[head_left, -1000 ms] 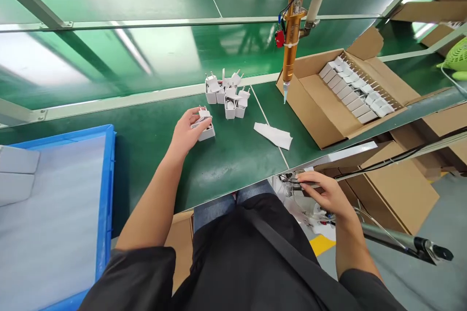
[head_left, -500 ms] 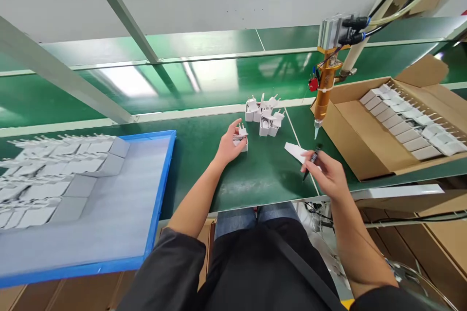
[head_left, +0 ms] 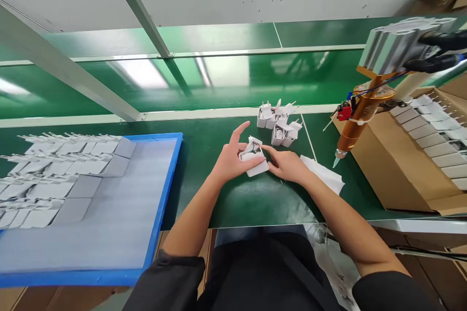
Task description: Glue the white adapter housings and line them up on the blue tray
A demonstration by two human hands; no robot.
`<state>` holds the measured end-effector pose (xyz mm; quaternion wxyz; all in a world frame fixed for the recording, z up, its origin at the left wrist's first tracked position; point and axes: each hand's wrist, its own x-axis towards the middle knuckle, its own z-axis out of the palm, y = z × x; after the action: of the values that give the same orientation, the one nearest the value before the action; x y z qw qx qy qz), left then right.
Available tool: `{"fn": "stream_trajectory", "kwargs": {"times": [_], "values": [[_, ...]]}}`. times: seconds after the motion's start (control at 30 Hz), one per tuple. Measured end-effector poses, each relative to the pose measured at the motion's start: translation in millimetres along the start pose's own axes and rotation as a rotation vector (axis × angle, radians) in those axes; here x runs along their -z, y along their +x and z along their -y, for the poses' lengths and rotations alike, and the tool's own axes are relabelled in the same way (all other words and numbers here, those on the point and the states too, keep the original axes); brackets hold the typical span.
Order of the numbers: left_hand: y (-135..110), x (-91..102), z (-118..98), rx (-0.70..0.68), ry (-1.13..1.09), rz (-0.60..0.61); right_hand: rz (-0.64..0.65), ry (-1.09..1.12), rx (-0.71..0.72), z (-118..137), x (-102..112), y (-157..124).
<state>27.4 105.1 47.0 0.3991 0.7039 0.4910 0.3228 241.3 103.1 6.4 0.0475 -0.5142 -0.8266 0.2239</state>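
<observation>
My left hand [head_left: 233, 158] grips a white charger housing [head_left: 257, 167] over the green bench, its thumb across the front and its index finger raised. The housing's top is open, and a loose white part and wiring show there. From the right, my right hand [head_left: 290, 165] meets the same housing, with fingertips at its right edge. Just beyond both hands, several open white charger housings [head_left: 279, 131] stand in a cluster with prongs sticking up. A white sheet of paper [head_left: 324, 175] lies partly behind my right forearm.
An orange dispenser with a pale nozzle [head_left: 359, 126] hangs on the right. Behind it sits a cardboard box [head_left: 394, 170] with rows of white chargers. A blue-edged tray [head_left: 155, 218] at the left carries several rows of chargers. A metal post [head_left: 136, 9] rises at the back.
My right hand has moved left from the paper to the housing. The black marker it held is out of sight. My left hand has turned the housing, and the camera view has shifted.
</observation>
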Motion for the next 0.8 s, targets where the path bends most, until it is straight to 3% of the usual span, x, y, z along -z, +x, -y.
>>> {"fn": "stream_trajectory", "kwargs": {"times": [0.13, 0.33, 0.53, 0.67, 0.8], "values": [[-10.7, -2.8, -15.8, 0.025, -0.054, 0.042, 0.093, -0.11, 0.037, 7.4, 1.1, -4.4], [-15.1, -5.4, -17.2, 0.025, 0.062, 0.017, 0.138, -0.168, 0.029, 8.1, 4.6, -11.0], [-11.1, -4.7, -4.8, -0.01, 0.228, 0.009, 0.122, -0.136, 0.03, 5.5, 10.0, -13.4], [-2.3, 2.8, 10.8, 0.079, 0.339, 0.063, 0.077, -0.11, 0.022, 2.2, 9.2, -12.3], [5.6, 8.9, 24.3, 0.164, 0.228, 0.141, 0.056, -0.111, 0.019, -0.3, 6.8, -10.3]]}}
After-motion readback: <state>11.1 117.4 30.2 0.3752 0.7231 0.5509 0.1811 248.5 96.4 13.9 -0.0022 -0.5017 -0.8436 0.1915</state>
